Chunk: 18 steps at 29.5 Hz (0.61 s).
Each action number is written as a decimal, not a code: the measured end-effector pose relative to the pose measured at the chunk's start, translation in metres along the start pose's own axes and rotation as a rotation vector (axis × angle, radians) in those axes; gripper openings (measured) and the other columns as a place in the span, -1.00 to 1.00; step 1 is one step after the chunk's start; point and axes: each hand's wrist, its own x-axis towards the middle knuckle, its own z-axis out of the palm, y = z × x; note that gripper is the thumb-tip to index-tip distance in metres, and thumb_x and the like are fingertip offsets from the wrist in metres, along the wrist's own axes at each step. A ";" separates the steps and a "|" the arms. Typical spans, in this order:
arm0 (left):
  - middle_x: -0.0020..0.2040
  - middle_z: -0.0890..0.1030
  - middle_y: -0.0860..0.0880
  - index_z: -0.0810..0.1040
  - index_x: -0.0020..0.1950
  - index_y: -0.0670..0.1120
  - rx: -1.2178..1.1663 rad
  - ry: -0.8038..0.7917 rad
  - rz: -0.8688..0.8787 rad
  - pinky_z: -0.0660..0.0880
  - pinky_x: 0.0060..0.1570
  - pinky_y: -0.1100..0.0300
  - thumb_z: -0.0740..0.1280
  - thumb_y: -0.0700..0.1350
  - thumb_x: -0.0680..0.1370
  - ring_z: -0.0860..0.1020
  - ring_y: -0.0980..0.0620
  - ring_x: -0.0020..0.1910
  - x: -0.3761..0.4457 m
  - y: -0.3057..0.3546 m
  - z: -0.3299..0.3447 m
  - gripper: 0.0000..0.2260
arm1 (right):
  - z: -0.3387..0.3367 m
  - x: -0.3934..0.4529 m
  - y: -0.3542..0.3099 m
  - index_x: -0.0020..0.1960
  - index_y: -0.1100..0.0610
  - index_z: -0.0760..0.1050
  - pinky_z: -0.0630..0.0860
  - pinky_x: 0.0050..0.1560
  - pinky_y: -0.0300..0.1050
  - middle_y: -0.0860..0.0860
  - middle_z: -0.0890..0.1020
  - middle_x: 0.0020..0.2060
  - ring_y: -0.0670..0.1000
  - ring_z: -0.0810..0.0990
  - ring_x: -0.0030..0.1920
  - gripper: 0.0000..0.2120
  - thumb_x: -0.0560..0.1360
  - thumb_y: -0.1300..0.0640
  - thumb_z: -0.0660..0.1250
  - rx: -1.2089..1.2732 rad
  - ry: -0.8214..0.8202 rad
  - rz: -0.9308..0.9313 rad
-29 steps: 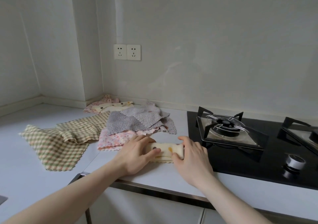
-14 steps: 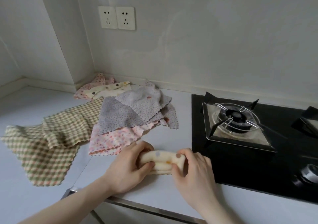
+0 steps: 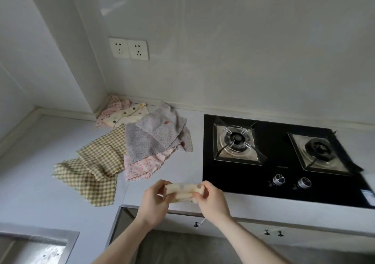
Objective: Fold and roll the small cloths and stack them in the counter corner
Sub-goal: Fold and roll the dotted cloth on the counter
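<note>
Rolled cloth [image 3: 183, 191]: cream, coloured dots, tight short roll, horizontal, held over the tabletop [image 3: 178, 168] front edge. Left hand [image 3: 155, 202] grip curled round its left end; right hand [image 3: 212, 201] grip pinching the right end, fingers closed on fabric

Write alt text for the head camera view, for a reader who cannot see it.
Two bare hands, left hand and right hand, hold a rolled cream dotted cloth by its ends at the front of a white counter. Behind lie unfolded checked, grey and pink cloths, with folded ones in the wall corner. A black two-burner gas hob sits to the right.
</note>
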 end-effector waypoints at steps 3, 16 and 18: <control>-0.26 0.64 0.14 0.61 -0.11 -0.02 -0.066 -0.013 0.017 0.45 -0.27 0.37 0.46 -0.16 0.56 0.57 0.15 -0.26 -0.024 0.039 -0.019 -0.92 | -0.031 -0.033 -0.015 -0.13 -0.04 0.53 0.46 -0.22 -0.24 -0.05 0.66 -0.24 -0.07 0.60 -0.21 -0.90 0.50 0.02 0.45 0.162 -0.016 0.029; -0.24 0.69 0.05 0.67 -0.07 -0.01 -0.023 -0.256 0.201 0.45 -0.30 0.42 0.34 -0.07 0.65 0.61 0.23 -0.25 0.000 0.203 0.047 -0.85 | -0.190 -0.086 0.017 0.16 0.01 0.61 0.60 -0.08 -0.28 -0.11 0.71 0.03 -0.22 0.67 0.02 -0.79 0.56 -0.01 0.44 0.496 0.138 0.060; -0.20 0.71 0.12 0.68 -0.04 0.00 -0.024 -0.311 0.238 0.49 -0.27 0.41 0.34 -0.07 0.65 0.63 0.24 -0.23 0.003 0.231 0.077 -0.86 | -0.221 -0.092 0.040 0.21 0.01 0.60 0.62 -0.05 -0.27 -0.12 0.70 0.07 -0.19 0.68 0.05 -0.72 0.54 -0.03 0.46 0.516 0.188 0.079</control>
